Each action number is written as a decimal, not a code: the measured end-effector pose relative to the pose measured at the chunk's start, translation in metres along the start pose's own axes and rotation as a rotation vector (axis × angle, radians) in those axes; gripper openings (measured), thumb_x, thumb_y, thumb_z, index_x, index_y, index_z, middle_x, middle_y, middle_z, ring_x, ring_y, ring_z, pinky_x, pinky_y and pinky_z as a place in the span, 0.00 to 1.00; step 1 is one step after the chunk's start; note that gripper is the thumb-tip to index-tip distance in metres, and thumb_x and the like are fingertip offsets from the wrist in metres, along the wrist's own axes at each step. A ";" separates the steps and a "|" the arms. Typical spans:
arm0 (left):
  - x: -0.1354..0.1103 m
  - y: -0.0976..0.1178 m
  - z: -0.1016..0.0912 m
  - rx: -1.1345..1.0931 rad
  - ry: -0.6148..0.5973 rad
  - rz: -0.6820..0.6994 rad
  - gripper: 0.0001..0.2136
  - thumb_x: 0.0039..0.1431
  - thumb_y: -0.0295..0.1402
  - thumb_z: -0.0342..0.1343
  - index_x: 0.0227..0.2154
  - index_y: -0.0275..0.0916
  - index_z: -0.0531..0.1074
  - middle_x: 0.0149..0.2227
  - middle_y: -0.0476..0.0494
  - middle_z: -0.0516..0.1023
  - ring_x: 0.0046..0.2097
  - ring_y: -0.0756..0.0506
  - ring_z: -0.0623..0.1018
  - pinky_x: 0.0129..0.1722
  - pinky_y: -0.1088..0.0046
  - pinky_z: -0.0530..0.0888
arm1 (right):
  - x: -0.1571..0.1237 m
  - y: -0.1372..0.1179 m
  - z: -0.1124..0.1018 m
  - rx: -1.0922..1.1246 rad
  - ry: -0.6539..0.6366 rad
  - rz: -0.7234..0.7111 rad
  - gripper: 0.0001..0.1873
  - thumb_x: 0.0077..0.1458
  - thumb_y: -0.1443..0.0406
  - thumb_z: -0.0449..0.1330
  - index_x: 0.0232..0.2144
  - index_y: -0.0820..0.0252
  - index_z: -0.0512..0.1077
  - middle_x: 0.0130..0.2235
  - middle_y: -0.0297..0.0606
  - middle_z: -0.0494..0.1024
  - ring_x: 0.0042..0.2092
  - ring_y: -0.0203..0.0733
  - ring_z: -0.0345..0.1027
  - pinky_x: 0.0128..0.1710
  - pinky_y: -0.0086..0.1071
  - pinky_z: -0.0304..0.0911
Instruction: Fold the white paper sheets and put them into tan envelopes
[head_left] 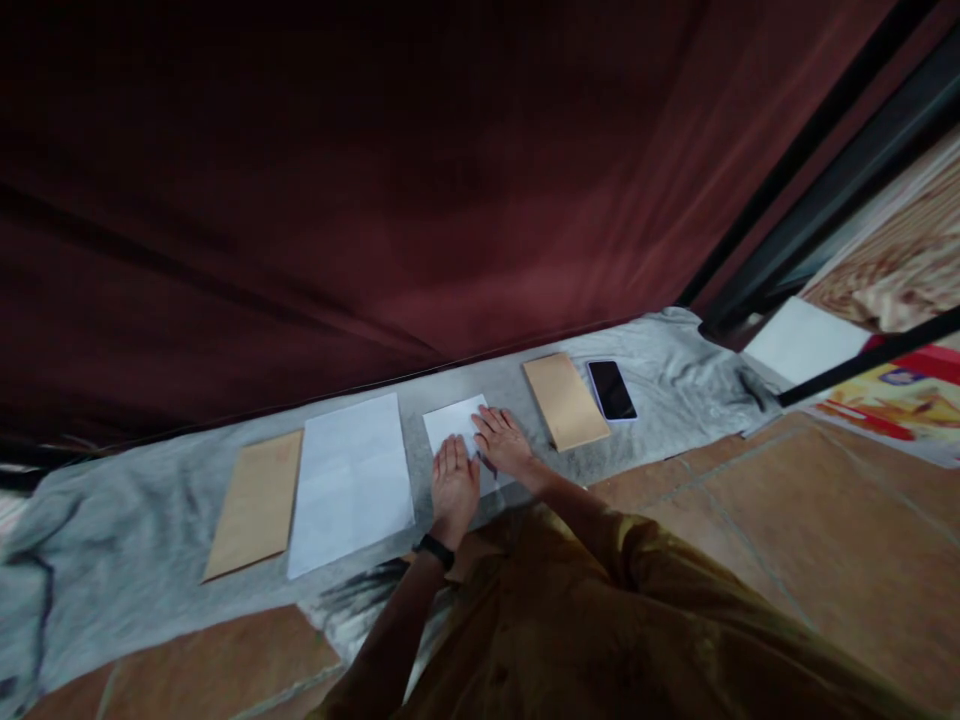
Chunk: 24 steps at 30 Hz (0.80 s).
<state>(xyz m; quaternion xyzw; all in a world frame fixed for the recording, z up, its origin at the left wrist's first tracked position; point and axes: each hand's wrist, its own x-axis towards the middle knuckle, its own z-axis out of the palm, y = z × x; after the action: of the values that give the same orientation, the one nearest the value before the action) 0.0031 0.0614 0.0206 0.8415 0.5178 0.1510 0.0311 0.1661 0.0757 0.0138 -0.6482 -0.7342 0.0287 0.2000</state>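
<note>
Paper (453,419), small and white, lies flat on grey cloth (127,530) under both hands. Left hand (454,485): palm down on the near part of the sheet, fingers straight and held close together; black band (435,551) at wrist. Right hand (504,440): palm down over the right edge, fingers straight and slightly spread. Slim dark pen-like object (489,466) between the hands, beside the right palm; cannot tell whether the palm touches it. Left of the paper: larger white sheet (351,485), then brown paper rectangle (255,505) along its left edge. Right: second brown rectangle (567,400), phone (612,390) just beside it, screen dark. Dark red fabric (420,230) behind; brown floor tiles (832,510) at right.
</note>
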 end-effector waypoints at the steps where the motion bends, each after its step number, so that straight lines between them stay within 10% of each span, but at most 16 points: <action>1: 0.008 -0.004 -0.001 0.000 0.002 0.007 0.28 0.71 0.38 0.39 0.68 0.25 0.58 0.68 0.23 0.62 0.71 0.35 0.61 0.68 0.47 0.61 | 0.000 0.000 0.000 0.002 0.002 0.002 0.24 0.70 0.59 0.52 0.64 0.59 0.66 0.69 0.47 0.62 0.69 0.50 0.57 0.69 0.51 0.50; 9: 0.038 -0.030 0.006 0.008 -0.027 -0.065 0.33 0.71 0.46 0.39 0.68 0.24 0.56 0.70 0.21 0.58 0.72 0.34 0.58 0.69 0.44 0.56 | 0.000 -0.003 -0.002 0.007 0.005 0.035 0.24 0.71 0.60 0.50 0.65 0.61 0.65 0.69 0.48 0.62 0.69 0.52 0.57 0.70 0.52 0.48; 24: -0.032 -0.017 -0.011 0.041 -0.134 0.166 0.26 0.72 0.39 0.39 0.68 0.35 0.60 0.70 0.34 0.60 0.73 0.38 0.57 0.69 0.49 0.58 | -0.001 -0.005 -0.008 0.017 -0.037 0.067 0.27 0.68 0.60 0.54 0.66 0.63 0.64 0.70 0.51 0.59 0.70 0.54 0.53 0.71 0.53 0.44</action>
<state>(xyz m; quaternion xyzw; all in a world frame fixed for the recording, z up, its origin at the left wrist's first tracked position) -0.0281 0.0402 0.0201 0.8901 0.4463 0.0858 0.0358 0.1638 0.0722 0.0226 -0.6702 -0.7152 0.0535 0.1908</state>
